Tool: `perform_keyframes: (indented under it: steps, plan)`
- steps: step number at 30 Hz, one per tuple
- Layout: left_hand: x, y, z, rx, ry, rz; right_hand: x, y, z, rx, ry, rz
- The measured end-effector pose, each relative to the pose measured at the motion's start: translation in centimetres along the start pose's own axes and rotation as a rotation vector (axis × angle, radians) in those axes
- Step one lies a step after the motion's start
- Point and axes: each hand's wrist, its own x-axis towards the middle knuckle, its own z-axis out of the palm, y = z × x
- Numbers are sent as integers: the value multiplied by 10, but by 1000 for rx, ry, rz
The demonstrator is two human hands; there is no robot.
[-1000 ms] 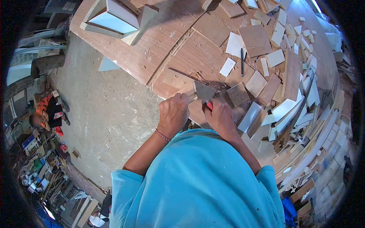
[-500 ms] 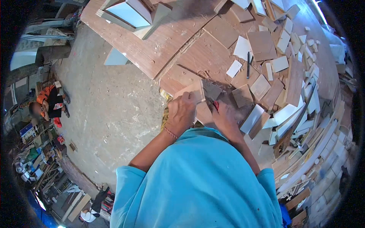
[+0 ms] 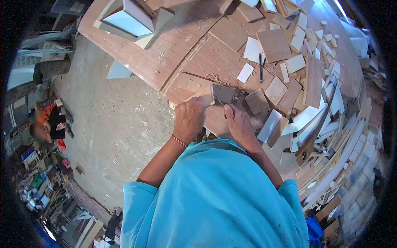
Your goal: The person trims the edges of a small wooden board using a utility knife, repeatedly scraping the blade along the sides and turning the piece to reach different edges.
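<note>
At the bench (image 3: 165, 58) edge, the left hand (image 3: 189, 119) grips a board (image 3: 202, 97) — right hand (image 3: 238, 124) just beside, fist closed, its contents hidden.

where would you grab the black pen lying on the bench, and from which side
Grip the black pen around its middle, coming straight down from above. It lies flat and alone on the brown board, long and thin, running away from the person, so fingers should close across its narrow width. White offcuts flank it but seem to leave room. Both the left hand and right hand look busy with a small panel.
</note>
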Motion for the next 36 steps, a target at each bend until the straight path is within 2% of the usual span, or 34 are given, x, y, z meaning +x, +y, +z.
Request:
perform_keyframes:
  steps: [8, 10, 11, 13, 14, 16, 17, 19, 20, 22, 26, 28, 29, 35, 36]
  plan:
    - [6, 1, -6, -22, -13, 12, 6, -14, -5, -19, 40, 0]
    - [0, 3, 4, 16, 3, 52, 12, -10, 0, -205, 31, 74]
    - [-4, 4, 7, 57, 17, 91, 11, -3, 3, -202, 34, 77]
    - [-2, 5, 5, 48, 6, 65, 17, 8, 3, -201, 63, -146]
    - [-5, 4, 6, 32, -23, 27, 21, 11, 5, -197, 54, -148]
    - [-8, 3, 6, 22, -21, 8, 23, 10, 4, -157, -73, 9]
    - [-3, 1, 5, 17, 9, 5, 22, 8, 3, -156, -74, 5]
    - [4, 4, -9, -20, -7, -8, 13, 6, 2, -159, 20, -250]
    - [7, 5, -13, -59, -21, -20, 12, 5, 1, -159, 27, -245]
    - [10, 5, -15, -43, -18, 4, 11, 1, 1, -87, 13, -84]
    - [15, 4, -14, 8, -56, 24, 13, -8, -6, -120, 70, -209]
    - [14, 7, -11, 12, -41, 46, 23, -6, -4, -181, -112, 76]
    - [13, 9, -10, 15, -28, 62, 23, -7, -4, -177, -108, 79]
    - [19, 13, -17, 14, -47, -7, 13, -11, -8, -11, -37, -6]
    - [20, 13, -17, 14, -52, -6, 10, -7, -7, -23, 24, -129]
